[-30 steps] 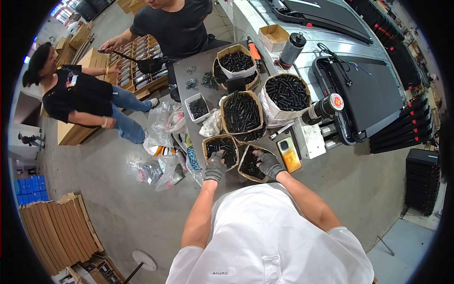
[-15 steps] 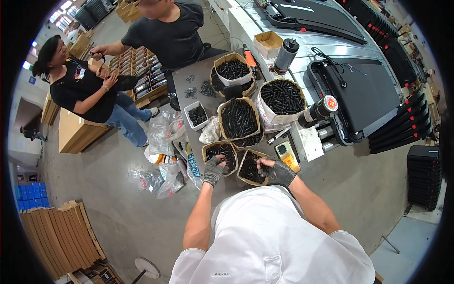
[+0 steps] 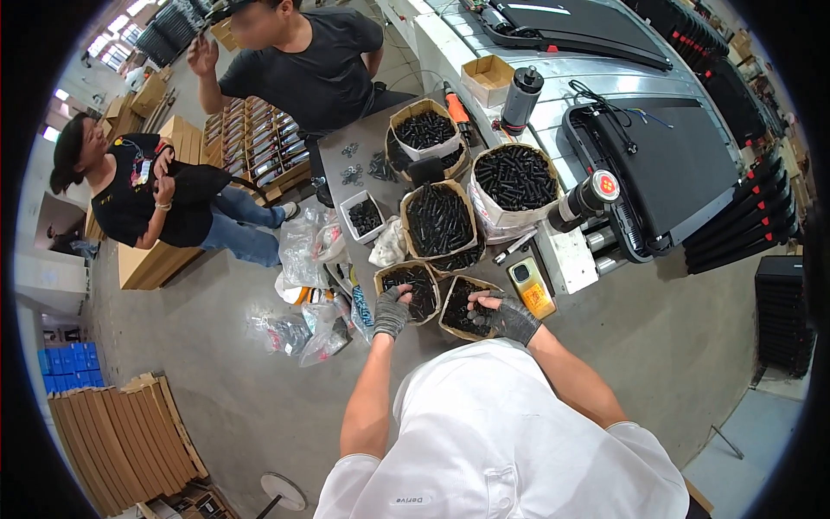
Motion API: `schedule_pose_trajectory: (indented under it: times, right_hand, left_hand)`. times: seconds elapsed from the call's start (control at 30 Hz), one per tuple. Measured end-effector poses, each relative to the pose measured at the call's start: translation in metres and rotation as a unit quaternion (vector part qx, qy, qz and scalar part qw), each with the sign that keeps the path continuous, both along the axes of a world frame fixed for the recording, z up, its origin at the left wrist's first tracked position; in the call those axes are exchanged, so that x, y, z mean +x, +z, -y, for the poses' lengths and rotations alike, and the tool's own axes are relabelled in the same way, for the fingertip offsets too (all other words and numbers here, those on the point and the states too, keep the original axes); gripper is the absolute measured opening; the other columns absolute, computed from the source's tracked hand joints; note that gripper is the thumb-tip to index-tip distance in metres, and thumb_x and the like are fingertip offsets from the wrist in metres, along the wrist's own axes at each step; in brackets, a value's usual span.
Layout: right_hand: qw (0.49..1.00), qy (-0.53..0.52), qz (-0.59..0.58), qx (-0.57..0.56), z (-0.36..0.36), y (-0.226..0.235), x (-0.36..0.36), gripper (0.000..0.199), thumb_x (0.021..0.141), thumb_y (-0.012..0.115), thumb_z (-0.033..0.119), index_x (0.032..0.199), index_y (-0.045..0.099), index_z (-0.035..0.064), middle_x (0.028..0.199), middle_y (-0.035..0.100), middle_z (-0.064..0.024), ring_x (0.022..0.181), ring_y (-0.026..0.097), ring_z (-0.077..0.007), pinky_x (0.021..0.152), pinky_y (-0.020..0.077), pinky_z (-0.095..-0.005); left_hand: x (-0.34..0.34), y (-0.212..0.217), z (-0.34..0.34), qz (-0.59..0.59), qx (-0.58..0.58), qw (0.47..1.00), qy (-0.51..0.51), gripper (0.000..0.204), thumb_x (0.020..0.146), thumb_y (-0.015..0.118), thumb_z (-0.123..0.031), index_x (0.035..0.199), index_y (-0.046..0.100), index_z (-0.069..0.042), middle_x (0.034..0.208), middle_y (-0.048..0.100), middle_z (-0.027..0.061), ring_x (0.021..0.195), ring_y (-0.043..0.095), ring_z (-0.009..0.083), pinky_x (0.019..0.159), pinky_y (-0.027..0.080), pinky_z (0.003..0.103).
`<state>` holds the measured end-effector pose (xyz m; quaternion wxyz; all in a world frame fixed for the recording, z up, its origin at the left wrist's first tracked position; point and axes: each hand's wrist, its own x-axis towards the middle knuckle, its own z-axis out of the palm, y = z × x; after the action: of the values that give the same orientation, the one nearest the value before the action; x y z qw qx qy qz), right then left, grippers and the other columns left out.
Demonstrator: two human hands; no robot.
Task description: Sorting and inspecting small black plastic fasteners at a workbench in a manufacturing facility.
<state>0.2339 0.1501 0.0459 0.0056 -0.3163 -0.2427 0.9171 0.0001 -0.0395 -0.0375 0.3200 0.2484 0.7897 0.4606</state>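
Note:
Both my hands wear dark fingerless gloves. My left hand (image 3: 392,311) is over the left edge of a small cardboard box (image 3: 435,315) of black screw-like parts (image 3: 422,290), its fingers drawn together; whatever they hold is too small to make out. At the right side of a neighbouring box (image 3: 449,304), full of small dark pieces (image 3: 460,318), is my right hand (image 3: 512,318). Its thumb and fingers are bent together above the contents, and I cannot make out anything in them. Just beyond stands a larger box of black cylindrical parts (image 3: 439,218).
Farther back are a white tray (image 3: 361,216), a wrapped tub of black parts (image 3: 516,177) and an orange-and-black power tool (image 3: 456,105). A phone (image 3: 530,285) lies right of my hands. Two people stand across the table (image 3: 341,147). The conveyor (image 3: 553,108) carries black panels.
My hands stay at the same two boxes with slight finger movement. The person in the dark shirt has raised a hand; the other person has shifted left. The view has moved slightly.

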Motion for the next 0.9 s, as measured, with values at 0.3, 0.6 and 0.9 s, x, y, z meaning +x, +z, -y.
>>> schedule_pose_trajectory:
  times: [0.3, 0.6, 0.9]
  right_hand:
    - [0.999, -0.019, 0.034, -0.008, -0.004, 0.000, -0.002, 0.022, 0.091, 0.061, 0.013, 0.108, 0.060, -0.0011, 0.097, 0.063, -0.0105, 0.087, 0.064, -0.0212, 0.078, 0.0548, -0.0301]
    - [0.998, -0.022, 0.052, -0.001, -0.001, 0.009, -0.032, 0.017, 0.088, 0.064, 0.015, 0.099, 0.062, 0.0015, 0.087, 0.063, -0.0073, 0.075, 0.062, -0.0171, 0.069, 0.0534, -0.0278]
    - [0.996, 0.063, -0.003, 0.066, 0.014, 0.001, -0.048, 0.021, 0.091, 0.064, 0.020, 0.103, 0.061, 0.0041, 0.091, 0.063, -0.0041, 0.080, 0.060, -0.0140, 0.069, 0.0495, -0.0264]
  left_hand:
    - [0.007, 0.049, -0.013, 0.162, 0.010, 0.987, 0.019, 0.019, 0.092, 0.057, -0.009, 0.110, 0.063, -0.005, 0.088, 0.069, 0.0042, 0.074, 0.061, 0.0100, 0.063, 0.048, 0.025]
    - [0.003, 0.056, -0.012, 0.096, 0.049, 0.994, 0.000, 0.018, 0.090, 0.059, -0.009, 0.106, 0.063, -0.003, 0.094, 0.066, 0.0046, 0.083, 0.062, 0.0131, 0.080, 0.048, 0.027]
    - [0.028, 0.096, -0.017, 0.005, 0.078, 0.996, -0.053, 0.019, 0.086, 0.064, -0.013, 0.102, 0.067, -0.004, 0.089, 0.066, 0.0079, 0.084, 0.063, 0.0188, 0.077, 0.050, 0.032]
